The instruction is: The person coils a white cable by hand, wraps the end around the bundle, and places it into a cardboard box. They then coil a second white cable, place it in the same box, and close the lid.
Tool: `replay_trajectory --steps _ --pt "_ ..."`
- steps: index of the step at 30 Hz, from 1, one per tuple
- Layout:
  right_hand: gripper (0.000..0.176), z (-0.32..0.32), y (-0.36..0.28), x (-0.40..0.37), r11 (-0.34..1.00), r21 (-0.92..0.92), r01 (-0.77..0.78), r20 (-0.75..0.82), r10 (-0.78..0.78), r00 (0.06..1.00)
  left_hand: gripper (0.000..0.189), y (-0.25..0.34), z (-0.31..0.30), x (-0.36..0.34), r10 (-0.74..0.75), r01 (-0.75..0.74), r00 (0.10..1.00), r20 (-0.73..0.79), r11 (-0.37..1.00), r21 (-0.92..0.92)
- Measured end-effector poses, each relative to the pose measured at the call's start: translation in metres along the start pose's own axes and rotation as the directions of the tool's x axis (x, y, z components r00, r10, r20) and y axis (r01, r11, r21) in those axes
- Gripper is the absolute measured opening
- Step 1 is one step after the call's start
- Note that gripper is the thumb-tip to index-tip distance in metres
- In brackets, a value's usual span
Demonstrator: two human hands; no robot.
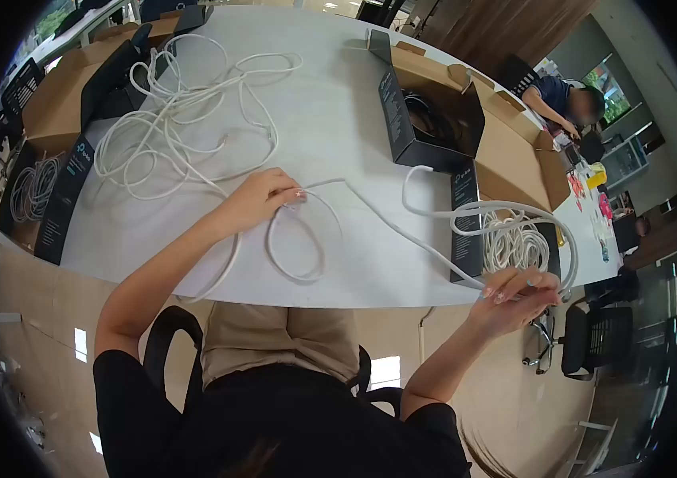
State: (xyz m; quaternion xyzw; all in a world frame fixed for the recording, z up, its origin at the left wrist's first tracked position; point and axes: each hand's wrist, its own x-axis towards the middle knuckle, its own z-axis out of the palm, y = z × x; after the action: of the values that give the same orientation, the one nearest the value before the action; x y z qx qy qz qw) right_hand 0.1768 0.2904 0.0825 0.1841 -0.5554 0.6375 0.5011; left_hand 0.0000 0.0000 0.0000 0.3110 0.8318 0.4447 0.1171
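My left hand (pixel 263 197) rests over the table's near half, its fingers pinched on a white cable (pixel 307 277) that loops down beside it. From there the cable runs right to my right hand (pixel 518 299), whose fingers are closed on it past the table's front edge. Larger loops of it rise above my right hand, over an open box (pixel 466 215) that holds a coiled white cable (pixel 514 245). Beyond my left hand lies a loose tangle of white cable (pixel 167 119), with a connector end near its middle.
At the back right of the white table (pixel 322 103) an open black box (pixel 414 147) holds dark cable (pixel 426 115). Another box (pixel 64 199) with coiled cable (pixel 34 187) stands at the left. Another person (pixel 557 99) sits at the far right.
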Motion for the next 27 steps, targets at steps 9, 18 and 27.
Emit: replay_trajectory --steps 9,18,27 --pt "0.046 0.009 -0.006 0.000 0.981 0.178 0.083 -0.093 -0.067 0.993 0.024 0.014 0.011 -0.004 0.067 -0.026 0.996 0.055 0.837 -0.546" --pt "0.046 0.015 -0.023 0.008 0.908 0.400 0.124 0.056 -0.159 0.986 0.024 0.011 0.040 0.006 0.270 -0.255 0.961 0.067 0.951 -0.173" --pt "0.038 -0.050 -0.050 0.025 0.957 0.086 0.279 -0.318 -0.239 0.917 0.019 0.042 0.008 -0.012 -0.138 0.273 0.962 0.235 0.521 -0.809"
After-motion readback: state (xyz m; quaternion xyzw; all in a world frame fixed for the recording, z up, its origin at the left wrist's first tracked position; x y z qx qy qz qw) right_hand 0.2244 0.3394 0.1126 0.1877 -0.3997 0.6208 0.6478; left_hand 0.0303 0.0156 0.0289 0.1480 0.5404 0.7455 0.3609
